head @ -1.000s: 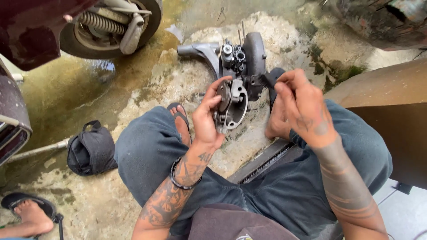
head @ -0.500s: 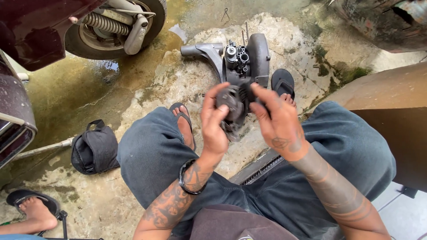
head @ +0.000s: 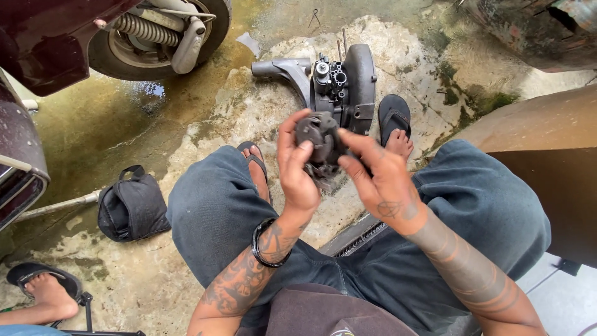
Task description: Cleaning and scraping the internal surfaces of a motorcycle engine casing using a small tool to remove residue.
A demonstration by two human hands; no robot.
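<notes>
A small dark, greasy metal engine part (head: pixel 318 142) is held up in front of me between both hands. My left hand (head: pixel 297 169) grips its left side with thumb and fingers, a black bracelet on that wrist. My right hand (head: pixel 376 175) pinches its right side with the fingertips. Just beyond the hands, a grey scooter engine block (head: pixel 341 84) with an arm sticking out to the left lies on the wet concrete. I sit with knees apart in dark trousers, feet in black sandals.
A scooter's rear wheel with spring and grey arm (head: pixel 163 32) stands at the top left, dark red bodywork (head: pixel 25 143) along the left. A black bag (head: pixel 132 209) lies on the ground. Another person's sandalled foot (head: pixel 45 292) is at the bottom left. A brown panel (head: pixel 547 143) is on the right.
My right hand has moved left from beside the part onto its right side. Both hands have turned the part and raised it a little.
</notes>
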